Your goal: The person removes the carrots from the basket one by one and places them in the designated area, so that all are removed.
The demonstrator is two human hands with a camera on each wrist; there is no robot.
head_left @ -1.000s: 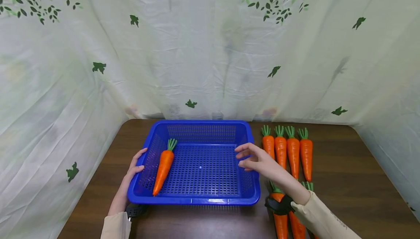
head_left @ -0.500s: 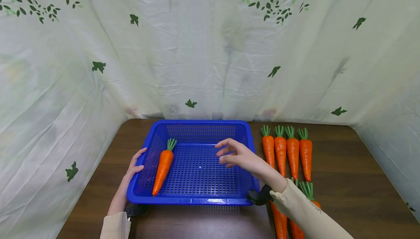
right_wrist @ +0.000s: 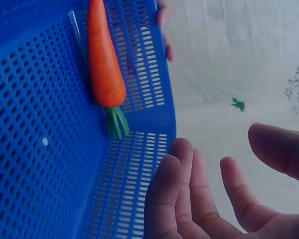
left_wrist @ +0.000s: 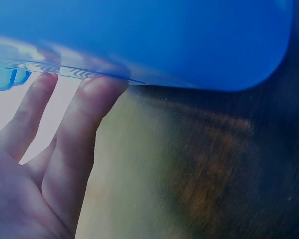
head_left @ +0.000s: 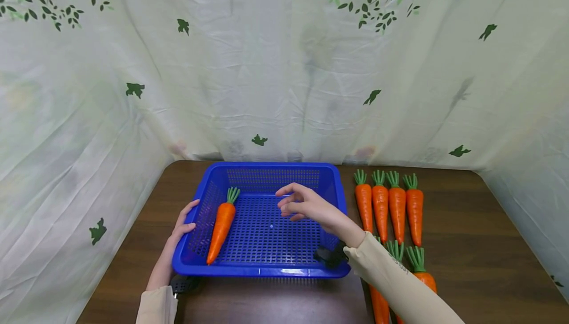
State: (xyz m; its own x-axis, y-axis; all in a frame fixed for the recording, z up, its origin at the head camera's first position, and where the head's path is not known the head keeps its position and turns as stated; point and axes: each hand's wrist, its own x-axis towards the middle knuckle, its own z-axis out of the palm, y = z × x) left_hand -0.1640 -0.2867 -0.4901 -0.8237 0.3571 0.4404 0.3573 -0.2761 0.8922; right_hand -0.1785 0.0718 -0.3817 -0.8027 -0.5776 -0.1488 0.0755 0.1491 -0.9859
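A blue plastic basket (head_left: 262, 271) with slotted walls sits on the table. Inside it, along the left wall, lies one orange carrot (head_left: 221, 227) with a green top, also visible in the right wrist view. My left hand (head_left: 179, 227) rests its fairly straight fingers against the basket's left rim; in the left wrist view, fingertips (left_wrist: 97, 89) touch the outer wall. Over the basket's middle hovers my right hand (head_left: 304, 205), holding nothing, its fingers apart and loosely bent. Its nearest carrot is the one in the basket, to its left.
To the basket's right, a back row of several carrots (head_left: 397, 213) lies on the brown table (head_left: 471, 235). A front row (head_left: 424, 279) is partly hidden by the right sleeve (head_left: 395, 279). A leaf-patterned cloth (head_left: 284, 67) encloses the table's back and sides.
My right hand has moved left from the basket's right rim to above its middle, staying unloaded. The left hand, the basket and the carrot inside have stayed put.
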